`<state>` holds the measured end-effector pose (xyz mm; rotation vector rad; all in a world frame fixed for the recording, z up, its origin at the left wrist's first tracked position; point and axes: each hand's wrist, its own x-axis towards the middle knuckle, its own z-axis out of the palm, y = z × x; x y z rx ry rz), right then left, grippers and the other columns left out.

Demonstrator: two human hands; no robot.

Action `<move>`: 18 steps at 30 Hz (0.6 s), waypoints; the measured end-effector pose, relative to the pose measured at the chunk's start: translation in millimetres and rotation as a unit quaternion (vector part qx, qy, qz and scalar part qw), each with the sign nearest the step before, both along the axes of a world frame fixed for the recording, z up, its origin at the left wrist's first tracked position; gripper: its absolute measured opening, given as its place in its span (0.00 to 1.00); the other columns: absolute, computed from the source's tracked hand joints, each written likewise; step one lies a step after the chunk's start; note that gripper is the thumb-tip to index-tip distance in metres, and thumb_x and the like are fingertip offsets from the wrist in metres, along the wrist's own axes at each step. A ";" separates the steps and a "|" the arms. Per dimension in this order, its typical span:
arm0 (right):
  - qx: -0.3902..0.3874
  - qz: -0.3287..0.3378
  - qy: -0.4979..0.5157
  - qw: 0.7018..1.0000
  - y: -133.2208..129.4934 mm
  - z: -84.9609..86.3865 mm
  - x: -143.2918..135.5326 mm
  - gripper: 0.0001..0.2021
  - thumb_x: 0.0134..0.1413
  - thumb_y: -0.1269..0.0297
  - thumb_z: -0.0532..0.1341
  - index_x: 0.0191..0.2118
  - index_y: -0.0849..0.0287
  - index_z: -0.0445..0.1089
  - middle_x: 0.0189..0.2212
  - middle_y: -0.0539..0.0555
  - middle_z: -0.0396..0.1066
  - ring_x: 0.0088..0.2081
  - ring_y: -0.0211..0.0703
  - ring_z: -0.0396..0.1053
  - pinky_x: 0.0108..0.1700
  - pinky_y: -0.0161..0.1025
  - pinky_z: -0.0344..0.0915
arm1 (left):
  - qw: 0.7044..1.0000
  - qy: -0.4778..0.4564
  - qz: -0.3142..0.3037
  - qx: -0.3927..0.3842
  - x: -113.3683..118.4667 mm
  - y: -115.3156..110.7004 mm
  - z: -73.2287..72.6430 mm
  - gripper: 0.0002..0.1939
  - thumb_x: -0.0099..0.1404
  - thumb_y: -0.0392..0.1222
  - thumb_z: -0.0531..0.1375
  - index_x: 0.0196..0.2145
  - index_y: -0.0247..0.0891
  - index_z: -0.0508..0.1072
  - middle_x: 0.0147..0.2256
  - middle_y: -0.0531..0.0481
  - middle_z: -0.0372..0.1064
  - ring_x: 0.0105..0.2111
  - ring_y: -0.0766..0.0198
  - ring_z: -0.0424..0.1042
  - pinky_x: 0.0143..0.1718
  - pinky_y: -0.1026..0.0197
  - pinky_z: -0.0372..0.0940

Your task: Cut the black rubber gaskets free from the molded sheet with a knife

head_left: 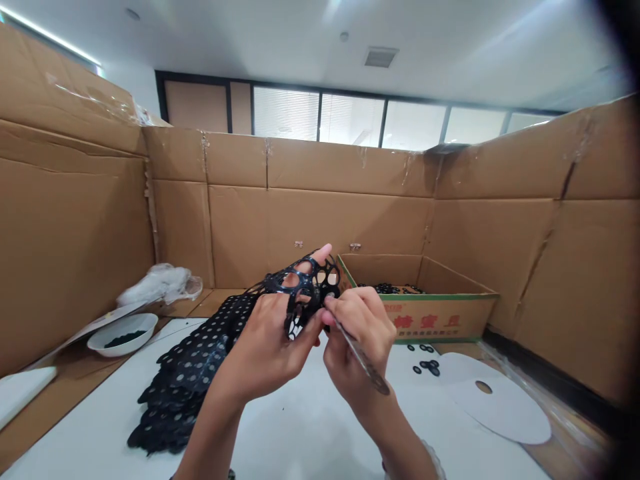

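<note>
My left hand point(280, 333) is wrapped in the raised end of a black perforated rubber sheet point(210, 360), with fingers behind its round holes and the thumb in front. The rest of the sheet trails down to the left in layers on the white table. My right hand point(363, 327) pinches a thin metal tool point(363, 360) whose flat, rounded end points down toward me. Its other end is at the sheet's edge, hidden by my fingers. The two hands meet at a dark spot on the sheet.
An open cardboard box point(440, 313) with black rings point(395, 289) inside stands at the back right. Several loose rings point(430, 367) lie before it, beside a white disc point(495, 397). A white bowl point(125, 333) holds dark bits, near clear plastic point(160, 283). Cardboard walls point(320, 220) surround the table.
</note>
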<state>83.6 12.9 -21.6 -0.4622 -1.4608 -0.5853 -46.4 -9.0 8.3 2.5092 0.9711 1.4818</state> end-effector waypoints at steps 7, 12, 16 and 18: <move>0.020 -0.034 0.000 0.999 0.6 3.6 8.0 0.07 0.56 0.78 0.56 0.34 0.60 0.68 0.35 0.56 0.71 0.37 0.41 0.69 0.36 0.38 0.68 | 0.994 -0.060 -0.014 -0.088 5.1 0.2 -2.6 0.22 0.71 0.45 0.52 0.62 0.46 0.59 0.43 0.49 0.75 0.26 0.66 0.71 0.43 0.59 0.66; 0.054 0.012 0.034 0.998 10.6 -7.4 9.3 0.10 0.57 0.79 0.55 0.41 0.62 0.69 0.36 0.59 0.76 0.38 0.42 0.77 0.34 0.34 0.74 | 0.996 0.002 0.057 -0.068 11.9 0.0 -8.2 0.21 0.69 0.46 0.53 0.59 0.45 0.63 0.45 0.44 0.75 0.39 0.54 0.74 0.49 0.49 0.64; 0.051 0.065 0.073 0.994 -3.8 -10.8 24.0 0.09 0.58 0.76 0.56 0.41 0.60 0.71 0.32 0.54 0.77 0.34 0.44 0.77 0.30 0.36 0.74 | 0.995 0.020 -0.031 -0.097 9.5 -12.3 -6.3 0.14 0.69 0.44 0.54 0.50 0.47 0.72 0.44 0.47 0.77 0.34 0.58 0.76 0.47 0.53 0.67; 0.040 0.068 0.083 0.993 -19.3 -9.7 42.8 0.07 0.60 0.72 0.57 0.40 0.58 0.72 0.32 0.53 0.76 0.34 0.44 0.76 0.32 0.39 0.74 | 0.993 0.035 -0.066 -0.091 4.9 -22.3 -3.3 0.09 0.67 0.46 0.56 0.40 0.47 0.76 0.37 0.49 0.78 0.35 0.57 0.76 0.48 0.53 0.67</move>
